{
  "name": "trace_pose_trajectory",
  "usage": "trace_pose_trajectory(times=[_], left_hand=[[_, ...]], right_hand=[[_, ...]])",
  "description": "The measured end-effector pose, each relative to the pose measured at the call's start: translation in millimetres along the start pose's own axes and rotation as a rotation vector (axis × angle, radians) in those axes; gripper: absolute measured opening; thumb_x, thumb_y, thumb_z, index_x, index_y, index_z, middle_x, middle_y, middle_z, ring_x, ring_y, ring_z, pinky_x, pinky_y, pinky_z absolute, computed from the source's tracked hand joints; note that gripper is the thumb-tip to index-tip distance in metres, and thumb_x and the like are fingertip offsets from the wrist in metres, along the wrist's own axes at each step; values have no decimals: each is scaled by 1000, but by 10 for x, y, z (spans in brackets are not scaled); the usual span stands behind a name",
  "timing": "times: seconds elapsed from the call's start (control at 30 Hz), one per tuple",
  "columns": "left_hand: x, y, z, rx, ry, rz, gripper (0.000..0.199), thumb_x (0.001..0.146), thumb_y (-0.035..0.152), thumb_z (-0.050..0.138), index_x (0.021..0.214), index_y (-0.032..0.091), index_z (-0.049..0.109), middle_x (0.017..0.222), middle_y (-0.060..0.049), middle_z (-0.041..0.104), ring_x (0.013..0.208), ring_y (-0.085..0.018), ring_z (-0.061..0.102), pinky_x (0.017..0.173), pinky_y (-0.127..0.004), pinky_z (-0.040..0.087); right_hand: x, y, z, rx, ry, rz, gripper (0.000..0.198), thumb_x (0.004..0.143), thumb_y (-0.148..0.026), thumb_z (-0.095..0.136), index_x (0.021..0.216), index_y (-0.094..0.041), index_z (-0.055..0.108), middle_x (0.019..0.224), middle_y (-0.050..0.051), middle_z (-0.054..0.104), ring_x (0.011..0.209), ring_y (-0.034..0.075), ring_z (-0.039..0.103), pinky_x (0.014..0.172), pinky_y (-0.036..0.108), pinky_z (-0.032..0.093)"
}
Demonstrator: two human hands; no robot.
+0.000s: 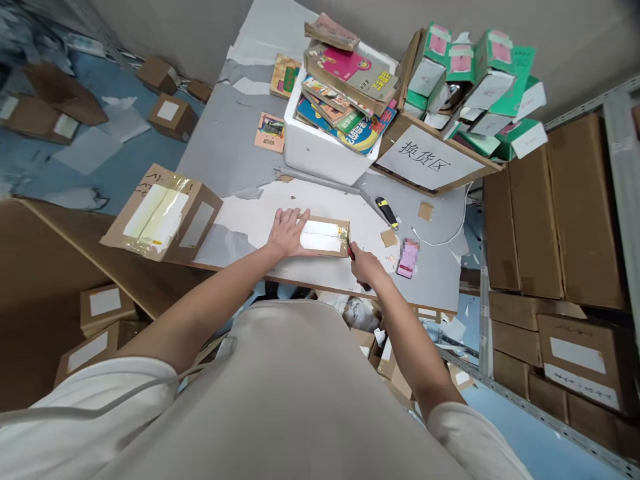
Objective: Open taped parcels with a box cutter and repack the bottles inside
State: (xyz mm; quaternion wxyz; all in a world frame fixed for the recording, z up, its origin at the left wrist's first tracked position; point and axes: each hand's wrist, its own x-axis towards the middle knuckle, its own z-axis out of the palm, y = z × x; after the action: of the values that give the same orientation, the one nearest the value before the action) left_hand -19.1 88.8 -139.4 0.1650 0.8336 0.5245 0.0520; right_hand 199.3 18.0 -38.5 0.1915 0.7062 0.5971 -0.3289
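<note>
A small cardboard box (325, 252) with white labels and clear tape lies flat on the table near its front edge. Across its left end rests my left hand (287, 232), fingers spread and pressing on the box. My right hand (367, 265) is closed around a box cutter (352, 252) with red and black parts. The cutter's tip meets the taped right end of the box. Just to the right lie a yellow-and-black utility knife (387, 212) and a phone (408, 259) with a pink screen.
A white foam box (315, 157) full of books stands at the back, beside a carton (435, 160) of green-and-white boxes. A larger taped carton (163, 212) sits at the table's left edge. Shelves with stacked cartons (583, 213) are on the right. A white cable (453, 235) crosses the table.
</note>
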Motion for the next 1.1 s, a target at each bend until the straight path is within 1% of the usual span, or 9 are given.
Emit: trace_pose_trajectory(times=[0.27,0.4,0.47,0.57,0.67,0.77,0.87,1.0,1.1], left_hand=[[-10,-3,7,6,9,-1,124,55,76,62,150,9,18,146,-25,34,133,-41,28,112,-54,-1],[-1,-21,-14,19,-9,9,124,56,77,60,150,9,19,150,-25,29,138,-40,23,113,-54,-1],[-4,-30,-28,21,-9,18,124,56,78,60,150,10,19,154,-24,22,141,-40,18,113,-54,-1],[-76,-15,-32,32,55,66,117,61,75,61,150,9,21,156,-24,15,144,-40,10,114,-55,0],[-268,56,11,46,90,155,89,78,63,54,146,11,31,155,-22,21,145,-37,13,115,-56,2],[-520,152,96,34,62,217,67,87,50,48,142,12,40,152,-20,30,143,-34,21,116,-54,9],[-699,215,173,16,45,195,64,87,43,48,143,13,39,150,-20,35,141,-34,27,115,-52,16],[-743,224,220,0,27,146,65,85,38,49,145,16,36,148,-18,39,139,-34,31,113,-52,21],[-711,209,231,-11,19,143,65,83,37,52,143,16,39,143,-18,44,135,-35,36,112,-51,25]], right_hand=[[-213,40,311,-85,117,14,68,89,-11,39,152,-15,14,100,20,68,93,30,64,82,38,43],[-425,312,468,20,240,-2,65,93,-24,37,153,-22,11,102,15,69,91,27,64,80,36,44],[-416,500,593,116,367,87,66,95,-30,32,153,-20,2,107,15,67,91,26,64,79,36,45],[-107,693,784,192,372,214,66,96,-28,26,152,-11,-3,109,20,64,93,27,65,82,40,47],[382,723,945,204,320,272,64,91,-18,29,152,-10,9,120,24,56,104,27,62,88,43,46],[714,698,1107,202,330,261,63,88,-12,32,150,-10,21,123,26,51,111,28,58,89,46,46],[793,723,1214,252,369,210,60,88,-16,38,147,-16,29,121,23,52,113,28,54,89,47,46],[758,733,980,265,439,105,60,88,-27,48,145,-16,34,137,21,42,129,31,38,99,49,39],[780,527,553,167,577,-152,61,92,-36,42,147,-14,28,147,19,33,137,30,29,107,48,32]])
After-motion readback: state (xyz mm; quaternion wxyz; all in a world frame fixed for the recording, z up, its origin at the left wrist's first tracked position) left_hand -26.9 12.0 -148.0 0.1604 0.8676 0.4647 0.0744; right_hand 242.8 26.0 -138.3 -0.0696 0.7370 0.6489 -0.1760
